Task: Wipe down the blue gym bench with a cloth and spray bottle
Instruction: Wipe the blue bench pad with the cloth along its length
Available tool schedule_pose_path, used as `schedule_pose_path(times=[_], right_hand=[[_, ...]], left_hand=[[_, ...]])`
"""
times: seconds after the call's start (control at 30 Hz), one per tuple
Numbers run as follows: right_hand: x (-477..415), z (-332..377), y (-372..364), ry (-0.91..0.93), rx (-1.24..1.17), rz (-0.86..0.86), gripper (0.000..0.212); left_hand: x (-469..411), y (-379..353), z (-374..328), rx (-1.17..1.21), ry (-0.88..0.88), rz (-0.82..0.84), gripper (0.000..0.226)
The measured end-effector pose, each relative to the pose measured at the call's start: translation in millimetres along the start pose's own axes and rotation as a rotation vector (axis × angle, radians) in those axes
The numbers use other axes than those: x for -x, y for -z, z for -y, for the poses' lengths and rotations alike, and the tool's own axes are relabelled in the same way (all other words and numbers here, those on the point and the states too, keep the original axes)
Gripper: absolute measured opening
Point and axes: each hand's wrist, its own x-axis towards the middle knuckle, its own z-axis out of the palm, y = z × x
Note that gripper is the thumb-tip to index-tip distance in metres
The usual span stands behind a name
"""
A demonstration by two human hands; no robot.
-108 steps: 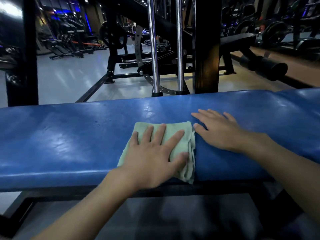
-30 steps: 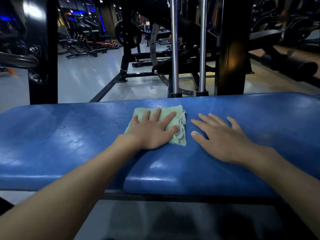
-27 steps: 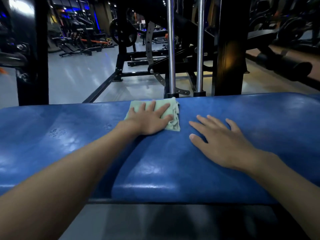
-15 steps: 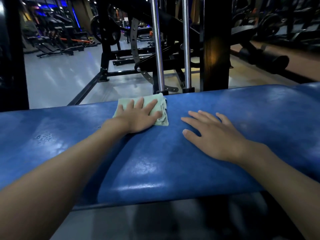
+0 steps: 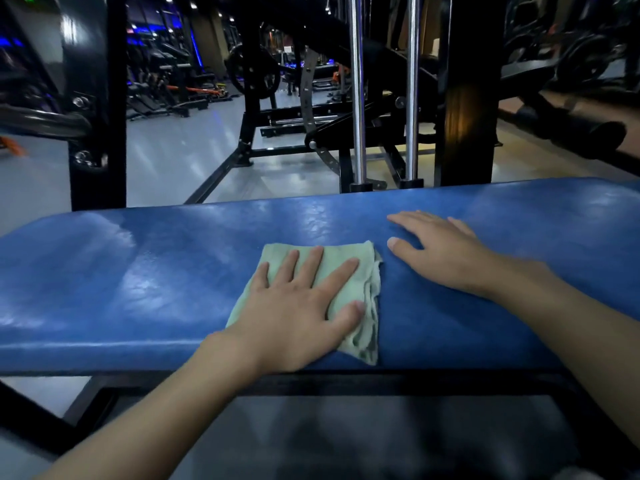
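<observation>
Mid-wipe: my left hand [image 5: 298, 306], fingers flat, presses green cloth [image 5: 349, 289] on blue bench [image 5: 138, 271] near front edge; right hand [image 5: 446, 251] flat, braces beside; next I'd sweep unwiped stretch leftward

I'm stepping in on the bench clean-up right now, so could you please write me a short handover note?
Left hand: flat, fingers spread, pressing the green cloth onto the blue bench near its front edge.
Right hand: flat on the bench just right of the cloth, holding nothing.
Spray bottle: not in view.
Done: wiping under way mid-bench; the bench looks glossy, but which parts are wiped cannot be told.
Left: probably stroke out toward both ends; find the bottle if more spray is needed.
</observation>
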Motion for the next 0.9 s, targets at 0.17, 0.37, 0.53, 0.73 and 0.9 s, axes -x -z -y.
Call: schedule_pose_path(times=[0.17,0.37,0.53,0.73,0.9], right_hand=[[-2.0,-1.9,-15.4,0.001,0.102,0.092,0.060],[-3.8,-2.7,-19.2,0.014,0.128,0.050,0.060],[-5.3,-2.9,-17.9,-0.001,0.130,0.073,0.061],[-5.3,-2.3,-18.8,-0.013,0.124,0.077,0.062],[-3.7,-1.4,-14.7,-0.020,0.134,0.098,0.059]], left_hand=[[-69.4,6.3,24.3,0.030,0.042,0.026,0.061],[-179.7,17.2,55.9,0.037,0.117,0.046,0.062],[-215.0,25.7,61.6,0.055,0.145,0.077,0.065],[-162.6,10.9,50.2,0.033,0.114,0.038,0.063],[-64.6,2.6,24.8,0.024,0.041,0.004,0.061]])
